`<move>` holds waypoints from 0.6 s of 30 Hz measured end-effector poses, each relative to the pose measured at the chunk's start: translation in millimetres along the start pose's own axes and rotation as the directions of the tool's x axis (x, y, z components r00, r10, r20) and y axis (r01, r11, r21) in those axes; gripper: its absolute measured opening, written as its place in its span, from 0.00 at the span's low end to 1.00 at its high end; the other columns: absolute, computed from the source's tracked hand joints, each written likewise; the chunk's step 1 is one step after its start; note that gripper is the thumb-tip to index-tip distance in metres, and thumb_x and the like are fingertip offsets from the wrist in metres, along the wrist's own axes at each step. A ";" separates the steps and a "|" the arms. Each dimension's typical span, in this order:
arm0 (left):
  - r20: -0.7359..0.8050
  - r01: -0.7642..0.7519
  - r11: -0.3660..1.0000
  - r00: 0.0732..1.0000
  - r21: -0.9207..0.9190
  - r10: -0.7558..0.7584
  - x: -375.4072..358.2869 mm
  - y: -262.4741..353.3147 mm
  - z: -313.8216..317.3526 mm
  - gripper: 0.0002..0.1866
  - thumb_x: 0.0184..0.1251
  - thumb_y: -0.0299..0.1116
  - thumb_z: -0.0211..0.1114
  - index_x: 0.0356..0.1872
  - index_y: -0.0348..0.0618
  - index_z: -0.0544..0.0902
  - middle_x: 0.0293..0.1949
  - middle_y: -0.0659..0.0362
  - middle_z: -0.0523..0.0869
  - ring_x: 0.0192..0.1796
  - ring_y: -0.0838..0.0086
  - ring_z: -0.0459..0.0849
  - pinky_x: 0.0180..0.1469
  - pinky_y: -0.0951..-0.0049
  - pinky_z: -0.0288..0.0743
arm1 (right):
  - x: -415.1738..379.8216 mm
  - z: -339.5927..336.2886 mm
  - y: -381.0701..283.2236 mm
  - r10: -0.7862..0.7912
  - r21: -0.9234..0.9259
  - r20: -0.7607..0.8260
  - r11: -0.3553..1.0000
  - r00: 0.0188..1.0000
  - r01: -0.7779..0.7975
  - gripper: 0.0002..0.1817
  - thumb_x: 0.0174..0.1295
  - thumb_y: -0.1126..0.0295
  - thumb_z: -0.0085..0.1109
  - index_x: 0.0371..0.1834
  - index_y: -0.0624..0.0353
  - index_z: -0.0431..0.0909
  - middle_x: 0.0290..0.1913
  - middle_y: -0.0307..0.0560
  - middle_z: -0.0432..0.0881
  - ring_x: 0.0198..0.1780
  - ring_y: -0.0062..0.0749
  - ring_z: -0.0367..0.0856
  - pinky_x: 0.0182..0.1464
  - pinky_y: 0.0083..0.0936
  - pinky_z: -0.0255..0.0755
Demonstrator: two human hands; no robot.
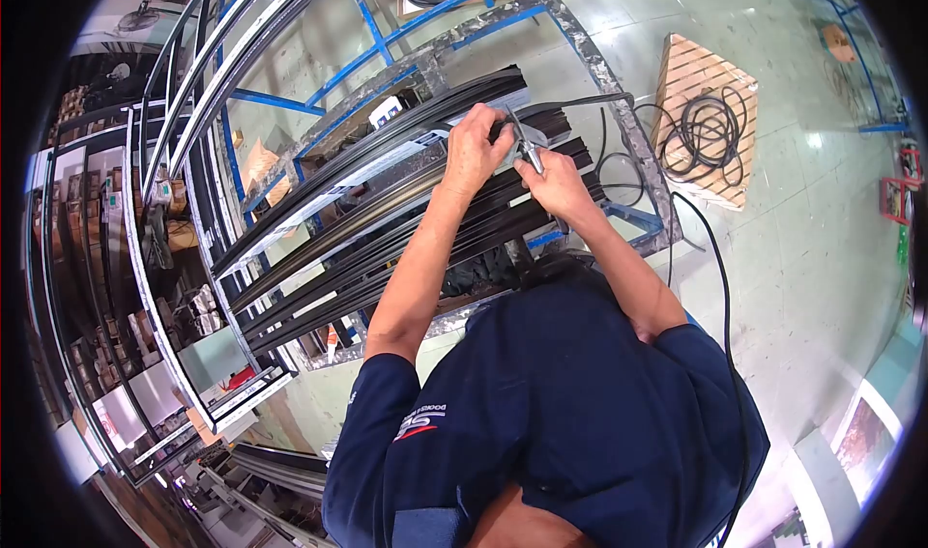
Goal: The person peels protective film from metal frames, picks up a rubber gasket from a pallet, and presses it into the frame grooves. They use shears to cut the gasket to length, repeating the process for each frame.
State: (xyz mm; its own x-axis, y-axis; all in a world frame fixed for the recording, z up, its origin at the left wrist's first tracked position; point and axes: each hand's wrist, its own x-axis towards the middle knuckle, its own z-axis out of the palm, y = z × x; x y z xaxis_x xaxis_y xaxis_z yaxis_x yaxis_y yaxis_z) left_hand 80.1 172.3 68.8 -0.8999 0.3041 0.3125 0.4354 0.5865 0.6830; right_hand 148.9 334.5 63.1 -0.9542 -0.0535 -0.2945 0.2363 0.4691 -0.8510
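Observation:
Both hands meet over the right end of a stack of long dark strips (377, 248). My left hand (474, 149) is closed, its thumb and fingers pinched near the end of a black strip (580, 100); what exactly lies between the fingertips is too small to tell. Just beside it, my right hand (558, 183) is wrapped round a metal hand tool (527, 147), whose narrow tip points up and to the left, close to my left fingertips. The black strip runs off to the right from the hands.
A blue and grey metal frame (604, 70) surrounds the strips. On the floor at the right, a black cable coil (710, 132) rests on a striped board (735, 84). A black cord (723, 277) hangs along my right side. Tall metal frames (135, 248) stand at the left.

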 end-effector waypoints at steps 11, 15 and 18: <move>-0.026 -0.064 0.998 0.998 0.028 0.065 4.8 1.2 -0.5 0.08 0.59 0.27 0.71 0.36 0.37 0.81 0.32 0.55 0.82 0.22 0.69 0.79 0.26 0.70 0.73 | 0.1 0.1 -2.5 0.001 -0.017 -0.056 1.000 0.998 -0.002 0.19 0.66 0.57 0.59 0.38 0.67 0.81 0.32 0.64 0.84 0.40 0.63 0.84 0.44 0.50 0.76; 0.004 -0.032 0.999 0.999 -0.012 0.032 10.1 6.0 -4.8 0.10 0.58 0.26 0.71 0.39 0.37 0.82 0.35 0.53 0.82 0.30 0.63 0.82 0.32 0.66 0.76 | 1.6 -2.3 -5.9 0.003 -0.018 -0.053 1.000 0.999 -0.004 0.18 0.67 0.58 0.59 0.38 0.66 0.82 0.32 0.64 0.84 0.40 0.63 0.84 0.44 0.50 0.76; 0.027 0.035 0.997 0.999 -0.075 -0.033 26.4 20.5 -12.0 0.14 0.57 0.30 0.71 0.43 0.36 0.81 0.44 0.49 0.83 0.41 0.55 0.83 0.44 0.60 0.78 | 4.8 -5.8 -8.6 0.009 -0.015 -0.067 1.000 0.998 -0.010 0.18 0.67 0.58 0.59 0.38 0.66 0.82 0.33 0.64 0.84 0.41 0.64 0.83 0.45 0.50 0.76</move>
State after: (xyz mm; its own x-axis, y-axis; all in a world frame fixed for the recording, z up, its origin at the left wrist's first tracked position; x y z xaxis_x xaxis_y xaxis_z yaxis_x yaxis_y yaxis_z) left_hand 65.0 183.3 98.9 -0.9128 0.3049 0.2717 0.4006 0.5387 0.7412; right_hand 141.3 335.4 71.6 -0.9622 0.0101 -0.2723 0.2431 0.4831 -0.8411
